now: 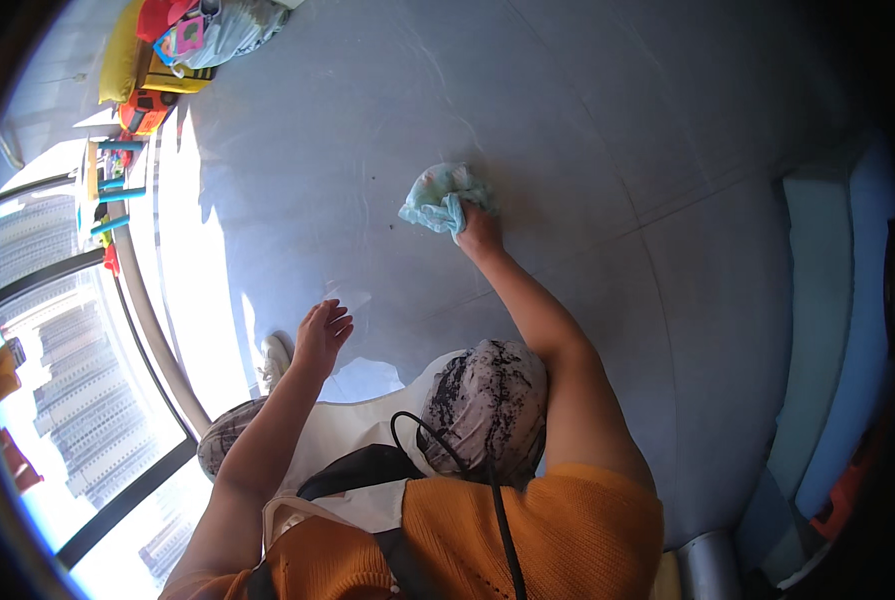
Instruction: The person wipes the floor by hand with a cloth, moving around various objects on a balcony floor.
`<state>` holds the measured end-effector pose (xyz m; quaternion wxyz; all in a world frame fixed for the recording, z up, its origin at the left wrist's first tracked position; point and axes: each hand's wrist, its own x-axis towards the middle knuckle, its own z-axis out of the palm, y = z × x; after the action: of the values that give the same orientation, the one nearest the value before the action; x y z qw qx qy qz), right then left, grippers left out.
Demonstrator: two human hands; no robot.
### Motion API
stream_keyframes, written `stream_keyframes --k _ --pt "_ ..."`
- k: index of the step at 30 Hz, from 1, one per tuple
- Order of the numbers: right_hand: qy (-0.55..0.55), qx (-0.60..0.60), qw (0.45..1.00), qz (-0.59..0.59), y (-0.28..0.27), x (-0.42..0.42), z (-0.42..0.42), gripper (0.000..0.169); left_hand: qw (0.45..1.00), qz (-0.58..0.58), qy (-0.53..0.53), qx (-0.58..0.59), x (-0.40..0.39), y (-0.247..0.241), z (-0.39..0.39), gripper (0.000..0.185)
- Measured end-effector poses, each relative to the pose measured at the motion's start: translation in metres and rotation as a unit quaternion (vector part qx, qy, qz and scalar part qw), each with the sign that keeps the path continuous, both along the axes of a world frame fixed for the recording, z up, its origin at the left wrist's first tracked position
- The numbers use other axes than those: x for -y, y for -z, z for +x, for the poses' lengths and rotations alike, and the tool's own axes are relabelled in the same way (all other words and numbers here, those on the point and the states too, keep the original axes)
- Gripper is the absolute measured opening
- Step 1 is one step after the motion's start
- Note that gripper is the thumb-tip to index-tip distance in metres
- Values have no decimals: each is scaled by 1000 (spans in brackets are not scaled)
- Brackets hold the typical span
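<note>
My right hand (480, 229) grips a crumpled light teal cloth with pale patches (447, 196) and presses it on the grey tiled floor (567, 150), ahead of my bent knee. Part of the hand is hidden by the cloth's folds. My left hand (326, 328) is raised to the left, above the floor, with its fingers loosely bent and nothing in it. Small dark specks (392, 226) lie on the floor just left of the cloth.
At the left, a window (79, 375) lets in bright sun. Toys, including an orange toy vehicle (145, 111), a yellow box (177, 79) and a plastic bag (241, 30), stand at the upper left. Padded green and blue panels (819, 300) line the right side.
</note>
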<state>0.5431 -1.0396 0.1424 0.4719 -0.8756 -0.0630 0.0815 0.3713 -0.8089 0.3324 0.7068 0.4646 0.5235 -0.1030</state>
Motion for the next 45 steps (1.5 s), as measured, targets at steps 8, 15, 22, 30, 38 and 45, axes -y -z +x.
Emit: stream_keyframes --k 8,15,22,30,38,45 --pt "207 62 968 126 -43 105 50 27 998 22 -57 -33 0 -30 -63 23" --pt "339 5 928 -152 7 202 135 35 999 24 -41 -10 -64 -35 -80 26" --pt "101 -45 985 -134 9 15 137 41 989 36 -139 37 -146 -17 -117 31" --pt "-48 -51 989 -134 -26 -133 26 42 967 135 149 153 -137 -38 -59 31" --pt "139 21 988 -67 -59 -11 -24 33 988 8 87 127 -179 -22 -44 31" --pt "417 -132 891 -122 20 107 -108 34 990 -11 106 88 -188 6 -58 29"
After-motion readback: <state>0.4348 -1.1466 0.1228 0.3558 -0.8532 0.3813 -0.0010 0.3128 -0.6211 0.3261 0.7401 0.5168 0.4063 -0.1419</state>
